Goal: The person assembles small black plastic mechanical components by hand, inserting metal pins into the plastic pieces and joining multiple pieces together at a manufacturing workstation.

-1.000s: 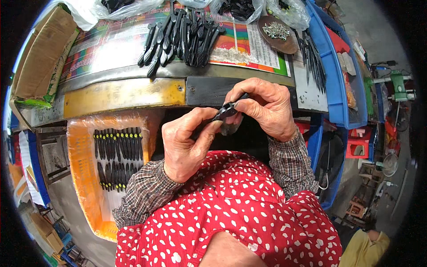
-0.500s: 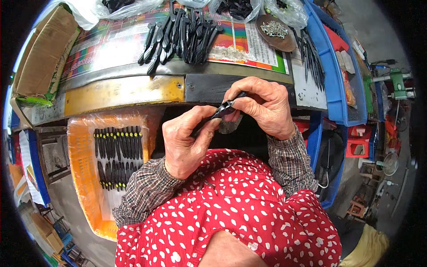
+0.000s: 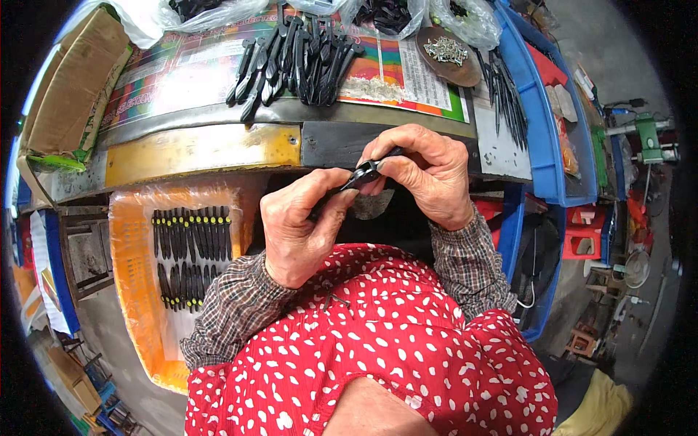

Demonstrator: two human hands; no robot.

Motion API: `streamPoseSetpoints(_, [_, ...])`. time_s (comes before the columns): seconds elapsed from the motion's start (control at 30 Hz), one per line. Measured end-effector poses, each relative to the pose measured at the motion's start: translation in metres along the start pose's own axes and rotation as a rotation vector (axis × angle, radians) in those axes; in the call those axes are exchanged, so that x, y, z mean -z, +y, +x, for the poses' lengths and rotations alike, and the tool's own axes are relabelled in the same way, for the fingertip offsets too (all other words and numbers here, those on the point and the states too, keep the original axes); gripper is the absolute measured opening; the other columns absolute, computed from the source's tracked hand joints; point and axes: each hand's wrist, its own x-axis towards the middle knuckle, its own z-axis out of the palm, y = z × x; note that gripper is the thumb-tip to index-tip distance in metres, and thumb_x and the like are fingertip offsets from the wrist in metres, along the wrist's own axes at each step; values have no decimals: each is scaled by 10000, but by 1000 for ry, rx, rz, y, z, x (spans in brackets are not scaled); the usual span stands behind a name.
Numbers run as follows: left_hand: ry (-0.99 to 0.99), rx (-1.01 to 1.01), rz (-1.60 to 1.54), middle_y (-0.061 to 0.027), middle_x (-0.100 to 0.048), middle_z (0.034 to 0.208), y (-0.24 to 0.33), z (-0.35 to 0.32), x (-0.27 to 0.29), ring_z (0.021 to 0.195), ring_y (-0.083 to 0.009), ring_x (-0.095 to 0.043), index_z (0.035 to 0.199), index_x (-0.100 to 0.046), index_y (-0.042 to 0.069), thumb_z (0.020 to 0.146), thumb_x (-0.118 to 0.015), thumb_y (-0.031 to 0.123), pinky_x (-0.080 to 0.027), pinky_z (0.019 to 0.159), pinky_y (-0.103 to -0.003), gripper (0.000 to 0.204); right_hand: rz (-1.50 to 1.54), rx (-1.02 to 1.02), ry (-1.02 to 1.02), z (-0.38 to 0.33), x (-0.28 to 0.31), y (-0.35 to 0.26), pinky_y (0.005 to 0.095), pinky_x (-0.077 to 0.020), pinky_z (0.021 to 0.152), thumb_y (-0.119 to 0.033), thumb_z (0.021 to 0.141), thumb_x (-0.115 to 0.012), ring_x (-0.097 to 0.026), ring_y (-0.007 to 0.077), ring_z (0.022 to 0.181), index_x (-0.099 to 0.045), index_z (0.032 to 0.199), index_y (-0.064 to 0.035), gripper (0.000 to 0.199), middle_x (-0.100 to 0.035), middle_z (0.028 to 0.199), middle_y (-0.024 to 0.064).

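Note:
A slim black jointed piece (image 3: 362,174) with a rounded middle is held out in front of me, close to the bench edge. My left hand (image 3: 298,229) grips its left part between thumb and fingers, hiding most of that end. At the other end, my right hand (image 3: 429,178) pinches it between thumb and forefinger. On the bench beyond lies a heap of long black parts (image 3: 298,62). Small silvery fasteners (image 3: 445,49) rest in a round brown dish (image 3: 471,71), with slender black pieces (image 3: 504,98) beside it.
Below the bench at left, an orange basket (image 3: 134,327) holds rows of black pieces with yellow dots (image 3: 190,232). A cardboard box (image 3: 73,87) stands on the bench's left end, a blue tray (image 3: 550,145) at its right. Plastic bags (image 3: 472,22) of black parts line the back.
Both hands have shifted slightly left, and the black piece has turned a little between them. Both still grip it.

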Motion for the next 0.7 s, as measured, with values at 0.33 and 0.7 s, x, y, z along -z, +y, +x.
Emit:
streamPoseSetpoints(0.33, [86, -253, 102, -124, -595, 730, 4, 4, -1, 597, -254, -596, 912, -606, -4, 745, -632, -74, -466, 541, -291, 183, 17, 90, 5, 0, -3, -7, 266, -538, 631, -134, 873, -612, -626, 182, 755, -560, 967, 59, 221, -625, 905, 188])
streamPoseSetpoints(0.7, [36, -263, 111, -124, -617, 750, 3, 5, 1, 628, -257, -620, 921, -601, -9, 733, -621, -85, -481, 550, -299, 204, -126, 96, -18, -2, -1, -10, 211, -519, 608, -40, 852, -623, -635, 106, 728, -614, 960, 41, 135, -632, 866, 72])
